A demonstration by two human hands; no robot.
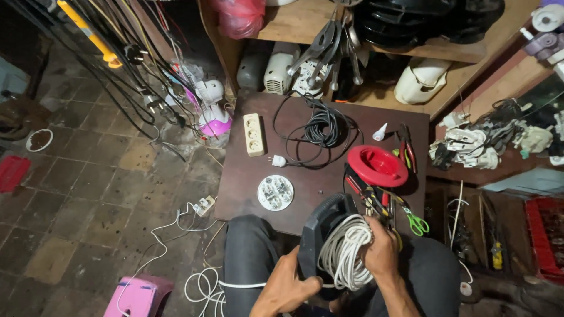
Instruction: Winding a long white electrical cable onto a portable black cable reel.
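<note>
A black cable reel wound with white cable is held over my lap at the bottom centre. My left hand grips the reel's lower rim where a white cable strand runs off to the left. My right hand is closed over the white coil on the reel's right side. Just beyond lie a red reel cover, a round white socket plate and a coiled black cable with a white plug, all on the dark brown low table.
A cream power strip, red-handled pliers, green-handled scissors and several screwdrivers lie on the table. Shelves with appliance parts stand behind. Loose white cable and a pink stool are on the tiled floor at left.
</note>
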